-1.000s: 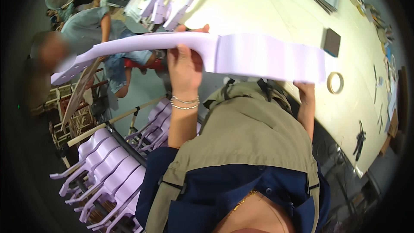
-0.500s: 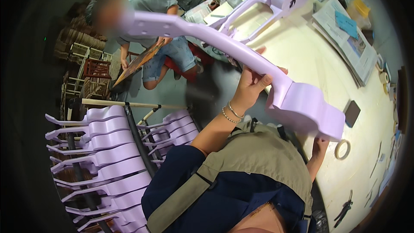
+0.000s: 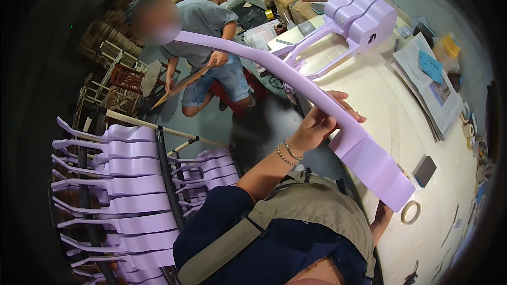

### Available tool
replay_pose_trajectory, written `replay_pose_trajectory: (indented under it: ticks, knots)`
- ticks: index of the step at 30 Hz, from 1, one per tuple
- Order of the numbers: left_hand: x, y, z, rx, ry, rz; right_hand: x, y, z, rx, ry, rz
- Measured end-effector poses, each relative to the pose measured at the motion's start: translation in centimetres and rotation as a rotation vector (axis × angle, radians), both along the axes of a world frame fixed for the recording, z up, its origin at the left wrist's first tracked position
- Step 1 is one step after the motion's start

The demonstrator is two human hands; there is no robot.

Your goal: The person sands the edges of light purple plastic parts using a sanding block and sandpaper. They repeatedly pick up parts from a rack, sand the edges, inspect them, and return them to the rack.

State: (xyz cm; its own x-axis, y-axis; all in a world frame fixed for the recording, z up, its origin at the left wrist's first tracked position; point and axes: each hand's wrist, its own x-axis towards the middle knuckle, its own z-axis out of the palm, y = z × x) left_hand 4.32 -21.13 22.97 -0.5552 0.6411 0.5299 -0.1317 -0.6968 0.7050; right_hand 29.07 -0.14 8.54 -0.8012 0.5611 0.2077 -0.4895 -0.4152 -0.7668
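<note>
A lilac ukulele (image 3: 296, 80) without strings is held up slantwise before me, its side toward me. Its headstock points to the upper left and its body to the lower right. My left hand (image 3: 318, 126) grips the neck close to the body, thumb on the near side and fingers reaching out beyond it. My right hand (image 3: 385, 212) supports the bottom end of the body, which hides most of its fingers.
More lilac ukuleles (image 3: 138, 166) hang on a rack at left; several (image 3: 364, 13) stand on the white table (image 3: 391, 95). Papers (image 3: 422, 84), a dark block (image 3: 424, 171) and a tape roll (image 3: 411, 212) lie there. A person (image 3: 206, 37) holds a wooden piece (image 3: 187, 83).
The ukulele has turned about its length, so its side now faces me and less of its broad face shows. Its body end has dropped lower. Both hands keep hold of it.
</note>
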Motion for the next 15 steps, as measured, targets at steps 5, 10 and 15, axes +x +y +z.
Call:
replay_pose_trajectory:
  ticks: [5,10,15]
  knots:
    - [0.0,0.4,-0.1,0.013,-0.009,-0.01,0.0,0.3,-1.0,0.11,-0.226,-0.138]
    - [0.3,0.7,-0.1,0.036,-0.021,-0.013,-0.3,-0.3,1.3,0.145,-0.351,-0.225]
    - [0.5,0.8,0.2,0.036,-0.004,-0.031,-0.7,-1.2,3.9,0.039,-0.475,-0.256]
